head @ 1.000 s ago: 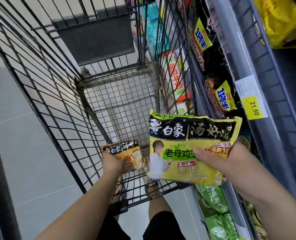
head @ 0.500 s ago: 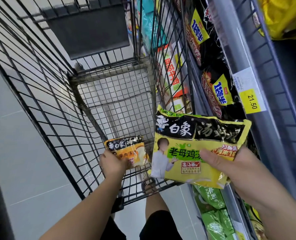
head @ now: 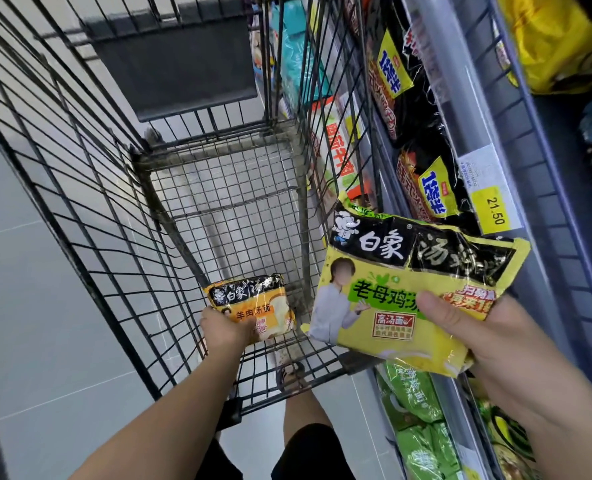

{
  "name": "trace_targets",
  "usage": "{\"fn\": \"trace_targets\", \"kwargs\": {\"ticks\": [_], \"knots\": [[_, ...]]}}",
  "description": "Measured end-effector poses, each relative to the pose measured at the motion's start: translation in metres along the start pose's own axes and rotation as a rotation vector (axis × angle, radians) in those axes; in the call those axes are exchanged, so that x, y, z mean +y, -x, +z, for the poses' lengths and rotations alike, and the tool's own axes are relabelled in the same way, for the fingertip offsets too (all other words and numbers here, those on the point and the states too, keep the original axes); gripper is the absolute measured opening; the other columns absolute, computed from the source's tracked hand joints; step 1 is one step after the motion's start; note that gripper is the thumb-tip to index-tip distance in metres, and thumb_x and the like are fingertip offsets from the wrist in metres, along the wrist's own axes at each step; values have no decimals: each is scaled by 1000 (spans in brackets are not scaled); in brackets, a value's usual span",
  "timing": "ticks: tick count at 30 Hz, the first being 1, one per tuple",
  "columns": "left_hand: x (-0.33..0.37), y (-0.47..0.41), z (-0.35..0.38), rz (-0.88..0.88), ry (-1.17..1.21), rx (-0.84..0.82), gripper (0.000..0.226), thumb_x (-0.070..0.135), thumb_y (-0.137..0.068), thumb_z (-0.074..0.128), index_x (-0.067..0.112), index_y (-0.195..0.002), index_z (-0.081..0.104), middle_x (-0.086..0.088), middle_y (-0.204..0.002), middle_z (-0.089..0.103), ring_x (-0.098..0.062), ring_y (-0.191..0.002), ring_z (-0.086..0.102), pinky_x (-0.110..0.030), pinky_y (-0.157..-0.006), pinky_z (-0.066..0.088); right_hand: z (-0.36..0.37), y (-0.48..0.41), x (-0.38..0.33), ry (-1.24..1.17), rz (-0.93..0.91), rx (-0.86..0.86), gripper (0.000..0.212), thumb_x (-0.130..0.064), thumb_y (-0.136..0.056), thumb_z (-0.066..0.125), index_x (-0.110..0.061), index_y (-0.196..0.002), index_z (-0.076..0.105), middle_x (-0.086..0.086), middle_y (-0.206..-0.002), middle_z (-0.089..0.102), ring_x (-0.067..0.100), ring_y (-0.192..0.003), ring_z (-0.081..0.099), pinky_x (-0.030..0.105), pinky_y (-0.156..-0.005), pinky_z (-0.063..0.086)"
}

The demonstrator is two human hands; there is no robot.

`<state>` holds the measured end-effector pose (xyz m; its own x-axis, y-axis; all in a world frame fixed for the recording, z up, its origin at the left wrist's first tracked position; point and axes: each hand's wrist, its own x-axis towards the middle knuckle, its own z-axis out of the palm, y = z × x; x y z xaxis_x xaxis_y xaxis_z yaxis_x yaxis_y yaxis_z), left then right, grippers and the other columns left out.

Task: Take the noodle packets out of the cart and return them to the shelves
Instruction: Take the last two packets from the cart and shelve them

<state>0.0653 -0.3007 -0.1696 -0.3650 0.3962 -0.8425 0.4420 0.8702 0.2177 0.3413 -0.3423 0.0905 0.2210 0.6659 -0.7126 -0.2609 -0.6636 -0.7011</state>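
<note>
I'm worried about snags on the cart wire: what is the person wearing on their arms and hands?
Nothing that shows. The left hand and right hand are bare, without gloves, and no ring, watch or band is visible. The left forearm and right forearm are uncovered as far as the frame shows; no sleeve comes into view.

Even bright light, wide-angle edge warping
</note>
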Motion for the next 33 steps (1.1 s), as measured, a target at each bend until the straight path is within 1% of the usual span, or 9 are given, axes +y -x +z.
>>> {"fn": "trace_targets", "kwargs": {"ticks": [3,6,9,16,20,24,27,30,33], "knots": [[4,6,-2,-20,-39,-4,74,21,-73,92,6,-127,42,-14,-116,60,-33,-105,65,-43,-88,60,4,1,3,-37,16,29,42,-20,-72,75,-9,-112,74,12,-108,80,31,-94,79,32,-67,64],[5,8,-5,-30,-33,-49,60,29,-71,94,6,-110,54,-9,-101,70,-25,-85,70,-39,-70,62,5,1,10,32,6,1,65,-49,-55,97,-13,-107,79,12,-110,79,32,-98,78,41,-80,64],[5,7,-10,1,-17,-94,47,33,-70,94,15,-102,65,-4,-96,75,-25,-85,74,-46,-80,64,6,1,11,51,17,22,83,-66,-37,97,-23,-106,80,9,-110,80,31,-102,77,50,-98,55],[16,20,-42,143,66,-250,43,26,-79,87,12,-112,64,-9,-107,76,-28,-94,75,-48,-91,59,11,7,-3,26,-5,-54,82,-61,-35,99,-18,-102,81,13,-107,80,31,-98,78,37,-80,64],[33,47,-72,226,27,-267,49,36,-79,85,15,-114,60,-8,-109,74,-31,-98,73,-55,-99,55,14,18,-18,6,-42,-44,82,-60,-36,99,-18,-104,80,11,-108,80,30,-100,78,38,-83,63],[61,87,-111,342,48,-299,29,33,-86,79,19,-98,57,-1,-93,72,-17,-84,70,-42,-101,51,18,38,-35,-19,-55,-29,97,-59,-34,100,-10,-114,75,12,-110,79,32,-102,77,50,-100,54],[78,124,-150,429,81,-320,42,44,-81,83,21,-107,60,-1,-98,78,-20,-87,76,-43,-95,56,24,55,-52,-39,-99,-21,100,-59,-33,101,-9,-116,73,12,-111,79,32,-103,76,53,-100,55],[92,161,-194,515,126,-379,84,69,-57,90,18,-118,61,-7,-110,77,-29,-99,75,-52,-97,56,28,73,-76,-55,-152,-25,104,-61,-28,101,-9,-114,73,12,-109,79,32,-102,77,49,-93,60],[110,207,-236,615,229,-460,100,63,-44,97,3,-118,64,-20,-110,76,-43,-102,73,-58,-100,54,31,93,-103,-23,-197,-26,109,-62,-31,100,-7,-120,69,10,-108,80,29,-101,77,51,-98,57]]}}
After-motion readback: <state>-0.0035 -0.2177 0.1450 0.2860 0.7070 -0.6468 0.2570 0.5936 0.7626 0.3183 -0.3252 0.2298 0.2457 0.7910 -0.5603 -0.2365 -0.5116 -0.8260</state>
